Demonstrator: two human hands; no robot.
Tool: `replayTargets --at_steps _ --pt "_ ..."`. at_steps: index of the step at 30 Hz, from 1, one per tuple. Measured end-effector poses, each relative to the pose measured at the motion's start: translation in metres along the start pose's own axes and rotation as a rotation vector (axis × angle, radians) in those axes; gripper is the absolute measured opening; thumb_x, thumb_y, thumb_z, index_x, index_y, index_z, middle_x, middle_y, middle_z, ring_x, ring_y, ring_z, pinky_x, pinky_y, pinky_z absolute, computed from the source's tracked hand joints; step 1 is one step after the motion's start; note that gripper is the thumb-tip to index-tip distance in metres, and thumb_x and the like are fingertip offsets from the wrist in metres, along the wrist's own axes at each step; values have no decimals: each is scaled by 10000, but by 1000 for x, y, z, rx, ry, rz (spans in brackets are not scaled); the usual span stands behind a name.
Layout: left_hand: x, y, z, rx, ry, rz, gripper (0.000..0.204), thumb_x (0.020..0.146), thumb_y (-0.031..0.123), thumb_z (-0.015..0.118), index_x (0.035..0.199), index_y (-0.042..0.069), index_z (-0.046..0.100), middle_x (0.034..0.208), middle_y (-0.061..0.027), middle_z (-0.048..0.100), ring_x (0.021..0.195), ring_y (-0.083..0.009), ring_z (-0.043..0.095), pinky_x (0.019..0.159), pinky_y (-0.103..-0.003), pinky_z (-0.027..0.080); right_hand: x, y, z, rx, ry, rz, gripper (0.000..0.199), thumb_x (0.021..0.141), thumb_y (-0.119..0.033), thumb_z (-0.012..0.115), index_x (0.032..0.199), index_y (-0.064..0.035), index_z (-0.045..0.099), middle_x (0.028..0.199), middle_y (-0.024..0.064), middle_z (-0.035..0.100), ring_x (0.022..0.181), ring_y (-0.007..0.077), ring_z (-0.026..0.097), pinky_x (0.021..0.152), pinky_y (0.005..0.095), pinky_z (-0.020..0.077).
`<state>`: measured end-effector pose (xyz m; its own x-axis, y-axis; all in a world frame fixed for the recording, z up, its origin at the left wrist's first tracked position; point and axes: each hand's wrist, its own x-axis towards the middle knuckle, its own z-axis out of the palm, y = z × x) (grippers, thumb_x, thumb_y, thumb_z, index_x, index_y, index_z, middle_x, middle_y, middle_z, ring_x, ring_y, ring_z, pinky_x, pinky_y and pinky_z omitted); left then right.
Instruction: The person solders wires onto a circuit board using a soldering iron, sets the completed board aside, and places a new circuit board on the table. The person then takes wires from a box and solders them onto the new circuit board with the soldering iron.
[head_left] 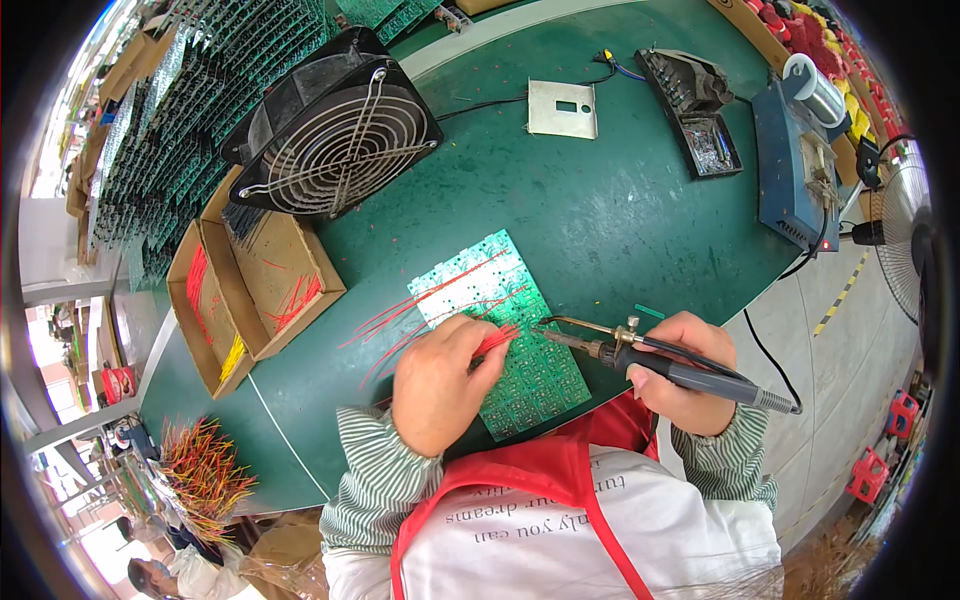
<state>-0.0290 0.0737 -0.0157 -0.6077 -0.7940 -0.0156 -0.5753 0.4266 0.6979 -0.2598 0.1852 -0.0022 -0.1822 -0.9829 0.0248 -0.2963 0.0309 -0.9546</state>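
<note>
A green circuit board panel (535,385) lies slanted on the green table in front of me. My left hand (440,380) is over the panel's left edge, thumb and fingers pinching a bunch of red wires (497,341). Other red wires (440,290) stretch across the panel's upper part and past its left edge. In my right hand (690,375) is a soldering iron (680,372) with a thin metal feed tube (580,323) clamped alongside. The iron's tip and the tube's end meet close to the wire ends over the board; whether they touch it I cannot tell.
A black fan with a wire guard (350,150) stands at the far left. Beside it, a divided cardboard box (250,290) holds red and yellow wires. A metal plate (562,109), a black tray (712,145) and a blue soldering station (790,165) with a solder spool (815,90) sit farther back.
</note>
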Motion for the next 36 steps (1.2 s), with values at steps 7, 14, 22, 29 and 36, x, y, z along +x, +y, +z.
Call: replayTargets --at_steps 7,14,22,29,36 --pt "-1 4 -44 322 346 -45 86 803 82 675 867 26 661 761 -108 638 639 -236 611 586 -323 485 -7 1 -6 -16 48 34 201 691 -89 719 809 -14 575 631 47 612 520 101 576 505 228 443" --pt "12 14 9 50 24 82 96 795 96 671 816 22 613 728 -99 591 613 -263 582 556 -363 459 -8 -4 -10 -21 97 75 185 686 -62 708 806 -10 576 632 29 611 535 69 557 509 219 434" --pt "17 9 23 -14 4 65 108 799 97 680 816 8 620 709 -97 569 578 -223 552 525 -325 430 -8 4 -8 36 109 102 196 682 -68 712 815 -6 582 643 37 624 543 71 573 521 214 444" --pt "17 11 25 -35 34 28 110 806 100 680 824 7 623 707 -94 563 571 -218 535 526 -320 424 -6 6 -8 24 112 65 198 678 -66 712 816 -6 584 630 36 616 533 75 571 515 218 443" --pt "15 11 28 -4 58 29 107 797 95 685 812 12 619 708 -91 567 582 -225 545 525 -326 426 -8 4 -8 47 110 95 193 685 -64 710 812 -10 575 628 33 615 533 75 571 514 221 444"
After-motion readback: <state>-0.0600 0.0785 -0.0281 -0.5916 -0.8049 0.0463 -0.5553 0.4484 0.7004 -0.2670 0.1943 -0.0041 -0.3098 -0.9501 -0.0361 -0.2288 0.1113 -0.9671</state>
